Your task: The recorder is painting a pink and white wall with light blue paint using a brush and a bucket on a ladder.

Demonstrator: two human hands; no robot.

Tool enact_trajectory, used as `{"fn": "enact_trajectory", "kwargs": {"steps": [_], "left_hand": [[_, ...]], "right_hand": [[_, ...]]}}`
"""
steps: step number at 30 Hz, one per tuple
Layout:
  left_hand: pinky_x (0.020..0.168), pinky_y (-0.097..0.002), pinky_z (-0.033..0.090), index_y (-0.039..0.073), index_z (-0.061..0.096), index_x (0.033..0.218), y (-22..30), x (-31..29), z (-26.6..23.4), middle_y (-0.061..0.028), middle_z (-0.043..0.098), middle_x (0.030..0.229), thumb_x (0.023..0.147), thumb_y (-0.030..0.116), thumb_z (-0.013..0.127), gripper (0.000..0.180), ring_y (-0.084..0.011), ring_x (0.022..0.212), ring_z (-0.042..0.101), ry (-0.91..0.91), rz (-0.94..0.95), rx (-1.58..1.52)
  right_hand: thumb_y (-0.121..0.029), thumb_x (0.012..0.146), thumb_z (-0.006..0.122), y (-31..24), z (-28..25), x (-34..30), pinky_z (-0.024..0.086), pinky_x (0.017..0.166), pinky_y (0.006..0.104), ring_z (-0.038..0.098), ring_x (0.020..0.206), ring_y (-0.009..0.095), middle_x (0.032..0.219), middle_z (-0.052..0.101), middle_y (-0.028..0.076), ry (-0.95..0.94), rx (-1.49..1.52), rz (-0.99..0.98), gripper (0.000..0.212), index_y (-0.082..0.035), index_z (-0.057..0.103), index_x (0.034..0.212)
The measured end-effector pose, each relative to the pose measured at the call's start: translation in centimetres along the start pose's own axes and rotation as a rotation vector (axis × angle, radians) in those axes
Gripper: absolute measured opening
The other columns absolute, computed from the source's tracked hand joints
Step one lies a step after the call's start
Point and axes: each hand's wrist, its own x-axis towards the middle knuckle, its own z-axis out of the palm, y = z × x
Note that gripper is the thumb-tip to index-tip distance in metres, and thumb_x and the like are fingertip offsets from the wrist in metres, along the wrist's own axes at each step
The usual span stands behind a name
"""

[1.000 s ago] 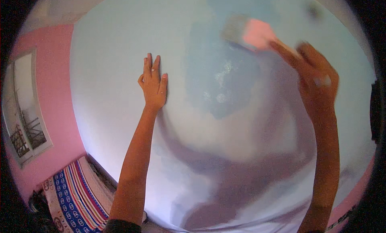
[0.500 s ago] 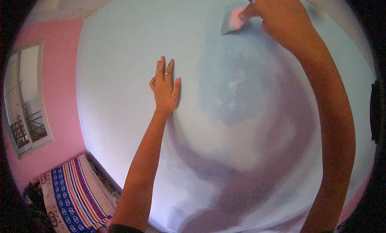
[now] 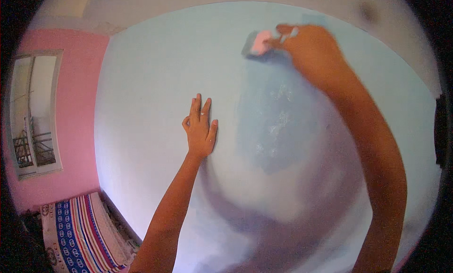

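Observation:
My right hand (image 3: 309, 49) is raised high and grips a pink paintbrush (image 3: 258, 42), whose dark bristles press against the pale blue wall (image 3: 151, 84) near its top. A darker, wet-looking blue patch (image 3: 278, 127) runs down the wall below the brush. My left hand (image 3: 200, 129) rests flat on the wall with fingers together, left of that patch and well below the brush. Shadows of my arms fall across the lower wall.
A pink side wall (image 3: 71, 84) stands at the left with a window (image 3: 35, 115) in it. A striped cloth (image 3: 78, 233) in blue, red and white lies at the lower left. The pale ceiling (image 3: 188, 9) meets the wall above.
My right hand has carried the brush up and to the left along the wall. My left hand has stayed flat on the wall while the view shifted upward.

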Motion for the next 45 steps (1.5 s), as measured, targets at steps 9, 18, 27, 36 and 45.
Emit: {"fn": "enact_trajectory", "kwargs": {"steps": [9, 18, 27, 36, 45], "left_hand": [[0.104, -0.0441, 0.016, 0.008, 0.037, 0.141, 0.1, 0.0, -0.3, -0.0133, 0.018, 0.154, 0.09, 0.029, 0.044, 0.056, -0.0268, 0.141, 0.017, -0.025, -0.014, 0.002], [0.104, -0.0443, 0.015, 0.007, 0.04, 0.14, -0.3, -0.2, 0.5, -0.0131, 0.018, 0.154, 0.091, 0.029, 0.043, 0.054, -0.0261, 0.141, 0.018, -0.019, -0.026, 0.003], [0.103, -0.0451, 0.016, 0.01, 0.039, 0.14, -0.7, -0.2, 0.1, -0.0129, 0.019, 0.154, 0.088, 0.025, 0.044, 0.054, -0.0259, 0.141, 0.019, 0.019, 0.01, -0.027], [0.106, -0.0539, 0.012, 0.01, 0.036, 0.142, -0.4, -0.1, 0.5, -0.012, 0.017, 0.155, 0.088, 0.035, 0.044, 0.06, -0.0282, 0.142, 0.017, -0.032, -0.046, -0.022], [0.102, -0.0462, 0.015, 0.009, 0.041, 0.139, 0.0, -0.1, 0.9, -0.0112, 0.02, 0.154, 0.091, 0.033, 0.042, 0.053, -0.0256, 0.141, 0.019, -0.012, -0.067, 0.042]], "right_hand": [[-0.015, 0.076, 0.064, 0.7, -3.0, 1.5, 0.05, 0.078, 0.0385, 0.064, 0.087, 0.029, 0.097, 0.068, 0.011, -0.178, -0.175, 0.03, 0.022, -0.019, 0.073, 0.097], [-0.005, 0.075, 0.062, 3.0, -2.1, 3.5, 0.051, 0.08, 0.0392, 0.064, 0.089, 0.028, 0.098, 0.067, 0.009, -0.278, -0.299, 0.16, 0.031, -0.023, 0.073, 0.098], [-0.013, 0.074, 0.068, 3.5, 0.5, 3.7, 0.053, 0.076, 0.0414, 0.065, 0.09, 0.028, 0.091, 0.068, 0.011, -0.082, -0.283, 0.15, 0.022, -0.015, 0.073, 0.096], [-0.007, 0.076, 0.063, 4.3, 5.0, 2.8, 0.051, 0.077, 0.0409, 0.064, 0.09, 0.028, 0.092, 0.068, 0.012, 0.133, -0.303, 0.147, 0.024, -0.015, 0.073, 0.096], [-0.004, 0.076, 0.059, 6.4, 2.9, 4.8, 0.051, 0.078, 0.0427, 0.063, 0.088, 0.03, 0.096, 0.067, 0.01, 0.095, -0.244, 0.232, 0.032, -0.02, 0.071, 0.1]]}}
